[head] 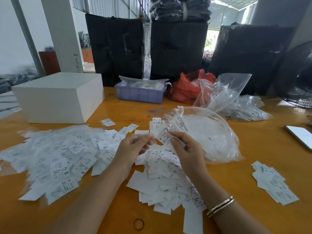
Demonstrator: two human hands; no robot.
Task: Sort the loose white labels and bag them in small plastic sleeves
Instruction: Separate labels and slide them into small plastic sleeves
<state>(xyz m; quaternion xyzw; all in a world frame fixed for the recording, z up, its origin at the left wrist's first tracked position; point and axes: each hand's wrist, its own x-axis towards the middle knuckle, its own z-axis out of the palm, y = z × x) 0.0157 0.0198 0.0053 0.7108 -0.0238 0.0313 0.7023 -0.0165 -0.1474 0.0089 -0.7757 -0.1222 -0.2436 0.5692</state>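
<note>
Loose white labels (162, 179) lie heaped on the orange table (236, 183) under my hands. A wider spread of labels in small clear sleeves (55, 157) covers the left side, marked XS and S. My right hand (184, 149) pinches a white label marked S (164, 138) above the heap. My left hand (135, 146) has its fingers curled, with the fingertips at a thin clear sleeve (143, 135) right beside that label. A small stack of labels (273, 183) lies at the right.
A large clear bag (207, 134) lies just behind my right hand. Further back stand a white box (59, 97), a purple bin (140, 93), a red bag (187, 88) and more clear bags (236, 98). A phone (300, 135) and a fan (297, 76) are at the right.
</note>
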